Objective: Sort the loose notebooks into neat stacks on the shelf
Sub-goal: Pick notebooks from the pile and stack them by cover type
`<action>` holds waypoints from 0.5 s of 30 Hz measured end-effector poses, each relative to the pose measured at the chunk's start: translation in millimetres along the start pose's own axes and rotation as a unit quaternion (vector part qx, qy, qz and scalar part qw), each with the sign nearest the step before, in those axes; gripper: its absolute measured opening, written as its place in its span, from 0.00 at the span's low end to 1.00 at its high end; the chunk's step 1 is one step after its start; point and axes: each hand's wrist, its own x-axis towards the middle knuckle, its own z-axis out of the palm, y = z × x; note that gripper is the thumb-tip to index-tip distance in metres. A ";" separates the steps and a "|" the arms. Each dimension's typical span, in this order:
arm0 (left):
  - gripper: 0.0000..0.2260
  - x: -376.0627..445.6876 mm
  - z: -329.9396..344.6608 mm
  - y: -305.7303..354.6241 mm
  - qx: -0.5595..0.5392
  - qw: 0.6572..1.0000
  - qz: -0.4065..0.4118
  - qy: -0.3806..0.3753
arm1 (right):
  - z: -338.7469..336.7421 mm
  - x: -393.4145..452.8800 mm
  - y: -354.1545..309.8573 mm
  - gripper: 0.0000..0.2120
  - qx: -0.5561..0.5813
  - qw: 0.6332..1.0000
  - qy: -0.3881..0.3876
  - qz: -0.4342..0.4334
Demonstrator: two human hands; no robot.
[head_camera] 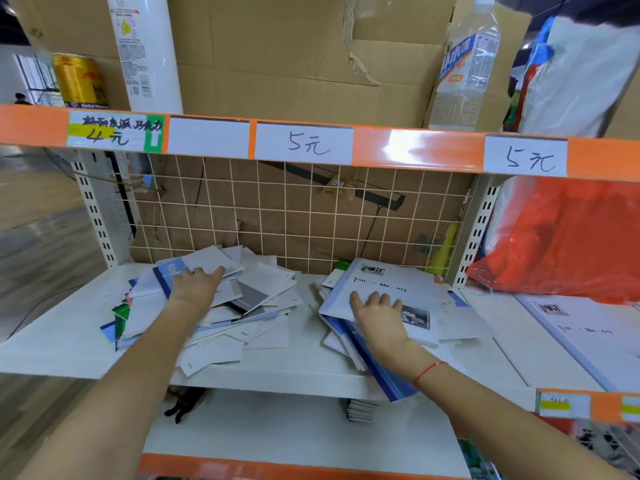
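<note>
Two untidy heaps of white-and-blue notebooks (249,306) on white shelf (301,362); left hand (195,285) and right hand (379,315) rest flat, fingers released, one on each.

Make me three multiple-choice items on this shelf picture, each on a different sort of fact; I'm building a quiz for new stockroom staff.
1. Where does the gold can stand?
A. On the upper shelf, at the left
B. Among the notebooks
C. On the floor

2. What colour is the band on the right wrist?
A. Blue
B. Red
C. Green

3. How does the right hand lie?
A. Curled in a fist above the pile
B. Flat, fingers straight, on the large white notebook
C. Pinching a bottle

Answers: 1 A, the can stands beside the white bottle above the price strip. 2 B, a thin red cord circles the wrist. 3 B, the palm rests on the notebook's cover.
</note>
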 end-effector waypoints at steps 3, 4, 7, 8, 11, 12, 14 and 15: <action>0.32 -7.6 -5.7 -1.9 0.004 0.998 0.025 0.062 | 2.5 -5.3 19.7 0.40 0.001 0.999 0.028 -0.016; 0.33 -9.8 -7.9 -1.6 -0.012 0.996 0.035 0.087 | 3.4 -6.8 28.2 0.41 0.007 0.999 0.045 -0.020; 0.38 -20.4 -22.8 8.9 -0.091 0.984 0.082 0.132 | 3.5 -9.8 52.4 0.39 0.028 0.994 0.097 -0.035; 0.39 -25.1 -31.0 14.4 -0.125 0.978 0.092 0.139 | 4.5 -9.2 58.6 0.38 0.021 0.991 0.125 -0.042; 0.40 -40.5 -58.1 39.6 -0.192 0.960 0.117 0.167 | 7.7 -17.2 83.4 0.38 0.002 0.983 0.180 -0.045; 0.40 -44.3 -64.8 49.1 -0.211 0.952 0.125 0.181 | 9.2 -22.4 92.0 0.38 -0.004 0.981 0.186 -0.051; 0.39 -53.1 -77.6 70.8 -0.244 0.938 0.140 0.202 | 10.1 -33.7 110.6 0.38 -0.021 0.979 0.195 -0.063; 0.38 -57.2 -83.5 82.9 -0.254 0.933 0.145 0.209 | 11.4 -39.0 121.1 0.39 -0.027 0.977 0.199 -0.067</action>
